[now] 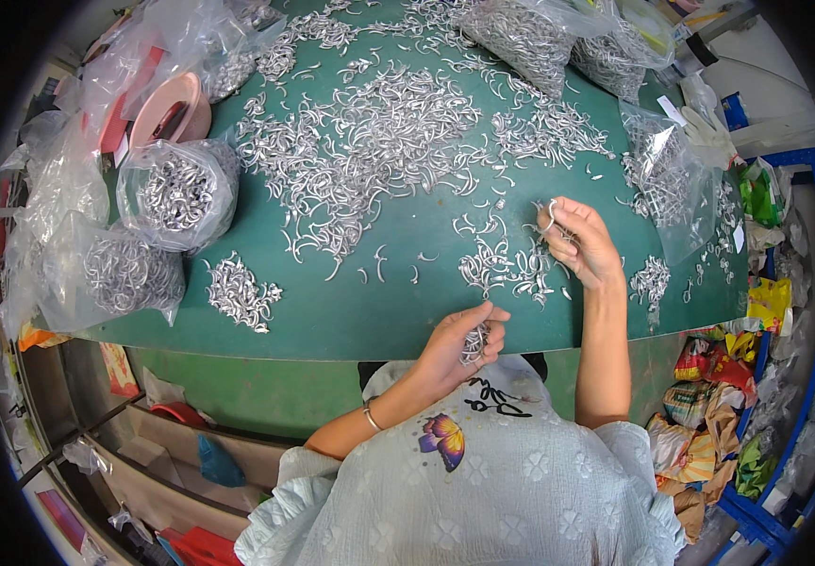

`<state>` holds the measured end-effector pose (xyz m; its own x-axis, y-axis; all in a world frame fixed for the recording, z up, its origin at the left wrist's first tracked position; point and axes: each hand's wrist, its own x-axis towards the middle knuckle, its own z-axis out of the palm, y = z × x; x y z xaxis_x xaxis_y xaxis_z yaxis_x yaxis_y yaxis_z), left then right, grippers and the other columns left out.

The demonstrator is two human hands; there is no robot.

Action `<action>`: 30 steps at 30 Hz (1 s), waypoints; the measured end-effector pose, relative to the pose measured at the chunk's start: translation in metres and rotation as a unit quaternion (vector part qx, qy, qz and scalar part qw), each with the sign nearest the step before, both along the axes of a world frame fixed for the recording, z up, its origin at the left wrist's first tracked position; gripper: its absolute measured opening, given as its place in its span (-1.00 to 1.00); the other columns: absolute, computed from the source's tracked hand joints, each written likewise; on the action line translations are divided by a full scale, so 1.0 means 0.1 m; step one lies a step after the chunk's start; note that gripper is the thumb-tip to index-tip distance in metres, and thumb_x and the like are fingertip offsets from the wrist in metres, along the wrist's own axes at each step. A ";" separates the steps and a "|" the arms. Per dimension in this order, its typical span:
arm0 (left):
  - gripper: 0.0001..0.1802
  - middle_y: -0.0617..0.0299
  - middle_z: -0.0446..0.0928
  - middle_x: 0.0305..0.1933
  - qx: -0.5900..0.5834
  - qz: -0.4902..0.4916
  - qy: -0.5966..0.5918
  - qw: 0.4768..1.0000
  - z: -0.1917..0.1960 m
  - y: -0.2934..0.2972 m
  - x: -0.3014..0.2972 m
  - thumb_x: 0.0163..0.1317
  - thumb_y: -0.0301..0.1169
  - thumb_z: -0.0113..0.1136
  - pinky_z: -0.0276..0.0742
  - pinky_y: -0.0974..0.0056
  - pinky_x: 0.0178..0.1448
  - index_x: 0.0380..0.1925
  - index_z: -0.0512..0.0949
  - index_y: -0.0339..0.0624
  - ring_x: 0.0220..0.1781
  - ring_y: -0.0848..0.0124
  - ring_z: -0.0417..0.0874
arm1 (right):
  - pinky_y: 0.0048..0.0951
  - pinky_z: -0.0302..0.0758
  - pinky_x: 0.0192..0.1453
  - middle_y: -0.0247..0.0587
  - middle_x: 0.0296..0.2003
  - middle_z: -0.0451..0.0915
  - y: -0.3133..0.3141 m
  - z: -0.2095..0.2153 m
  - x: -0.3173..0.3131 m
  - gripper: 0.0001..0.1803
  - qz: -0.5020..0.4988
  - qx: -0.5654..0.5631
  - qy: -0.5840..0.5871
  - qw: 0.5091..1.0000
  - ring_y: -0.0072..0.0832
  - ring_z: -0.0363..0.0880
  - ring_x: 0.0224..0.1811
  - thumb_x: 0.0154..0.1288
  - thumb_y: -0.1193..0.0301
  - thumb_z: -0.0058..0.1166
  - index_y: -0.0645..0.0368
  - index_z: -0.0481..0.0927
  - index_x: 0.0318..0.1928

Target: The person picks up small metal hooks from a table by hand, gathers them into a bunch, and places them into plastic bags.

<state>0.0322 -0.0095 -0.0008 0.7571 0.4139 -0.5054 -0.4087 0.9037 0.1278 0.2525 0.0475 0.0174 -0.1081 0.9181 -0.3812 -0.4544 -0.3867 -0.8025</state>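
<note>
Near the front edge of the green table (407, 311), my left hand (447, 347) is closed around a handful of small curved silver metal pieces (473, 345). My right hand (585, 245) is raised farther right, its thumb and fingers pinched on a few curved metal pieces (548, 219). Just left of and below that hand lies a loose cluster of such pieces (502, 267). A wide heap of the same pieces (379, 132) spreads over the middle of the table. A small pile (651, 279) sits right of my right forearm, and another pile (242, 292) toward the left.
Clear bags of metal pieces stand at left (181, 193), (134, 269), and a pink bowl (176, 108) tilts behind them. More filled bags (521, 42) lie at the far right; a clear bag (667, 179) lies by the right edge. A blue rack (808, 377) stands beyond it.
</note>
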 end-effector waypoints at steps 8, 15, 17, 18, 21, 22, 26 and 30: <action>-0.72 0.29 0.31 -0.59 0.000 0.008 0.001 1.000 -0.05 -0.03 -0.01 0.28 -0.24 -0.07 0.19 0.46 -0.51 -0.30 0.44 -0.28 -0.58 0.52 0.27 | -0.75 -0.02 -0.73 -0.50 -0.71 0.29 0.03 0.02 -0.13 -0.93 0.008 0.005 -0.042 0.999 -0.80 0.06 -0.74 0.21 0.48 -0.02 0.22 0.42 -0.38; -0.71 0.29 0.31 -0.60 0.009 -0.006 0.005 1.000 -0.05 -0.04 0.02 0.28 -0.24 -0.08 0.20 0.45 -0.51 -0.30 0.44 -0.27 -0.59 0.51 0.27 | -0.21 0.34 -0.48 -0.07 -0.66 0.50 0.06 -0.19 -0.48 -0.79 0.030 0.113 -0.717 0.687 -0.11 0.46 -0.59 0.03 0.31 0.16 0.20 0.51 -0.42; -0.71 0.29 0.31 -0.61 0.005 -0.006 -0.008 1.000 -0.07 -0.05 0.01 0.28 -0.23 -0.08 0.20 0.44 -0.51 -0.30 0.45 -0.27 -0.59 0.51 0.27 | -0.17 0.38 -0.42 -0.06 -0.62 0.52 0.10 -0.11 -0.51 -0.79 0.064 0.093 -0.718 0.687 -0.10 0.50 -0.52 0.03 0.30 0.15 0.19 0.52 -0.44; -0.71 0.29 0.31 -0.61 0.006 -0.003 -0.006 1.000 -0.07 -0.05 0.00 0.28 -0.23 -0.07 0.20 0.44 -0.51 -0.30 0.45 -0.27 -0.59 0.51 0.27 | -0.17 0.38 -0.42 -0.06 -0.62 0.52 0.11 -0.07 -0.48 -0.78 0.080 0.083 -0.701 0.704 -0.10 0.50 -0.51 0.03 0.30 0.15 0.19 0.51 -0.43; -0.71 0.28 0.31 -0.61 0.004 0.005 -0.004 1.000 -0.07 -0.05 -0.02 0.28 -0.23 -0.07 0.20 0.44 -0.51 -0.30 0.45 -0.27 -0.59 0.51 0.27 | -0.17 0.39 -0.42 -0.06 -0.61 0.53 0.12 0.05 -0.39 -0.78 0.107 0.058 -0.680 0.723 -0.11 0.51 -0.50 0.03 0.30 0.16 0.18 0.49 -0.41; -0.71 0.28 0.31 -0.61 0.001 0.004 -0.003 1.000 -0.07 -0.05 -0.02 0.28 -0.23 -0.07 0.20 0.44 -0.50 -0.30 0.45 -0.27 -0.59 0.50 0.28 | -0.17 0.39 -0.42 -0.06 -0.61 0.52 0.08 0.10 -0.40 -0.78 0.100 0.050 -0.693 0.712 -0.10 0.51 -0.50 0.04 0.31 0.16 0.18 0.48 -0.39; -0.71 0.28 0.31 -0.61 0.008 -0.001 0.001 1.000 -0.05 -0.03 0.01 0.28 -0.24 -0.07 0.20 0.44 -0.51 -0.30 0.45 -0.27 -0.59 0.50 0.28 | -0.18 0.38 -0.42 -0.04 -0.62 0.52 0.04 -0.05 -0.47 -0.77 0.114 0.123 -0.724 0.669 -0.09 0.51 -0.51 0.04 0.31 0.15 0.17 0.45 -0.36; -0.71 0.28 0.31 -0.61 0.007 0.005 -0.005 1.000 -0.03 -0.02 -0.02 0.28 -0.24 -0.07 0.19 0.44 -0.50 -0.30 0.45 -0.27 -0.59 0.51 0.27 | -0.32 0.31 -0.53 -0.16 -0.67 0.49 0.10 0.08 -0.36 -0.83 0.191 0.083 -0.663 0.719 -0.28 0.45 -0.63 0.10 0.36 0.09 0.20 0.43 -0.39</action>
<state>0.0307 -0.0117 -0.0040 0.7575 0.4290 -0.4921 -0.4191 0.8975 0.1372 0.2166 0.0576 0.0258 -0.0067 0.9626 -0.2708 0.8670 -0.1293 -0.4812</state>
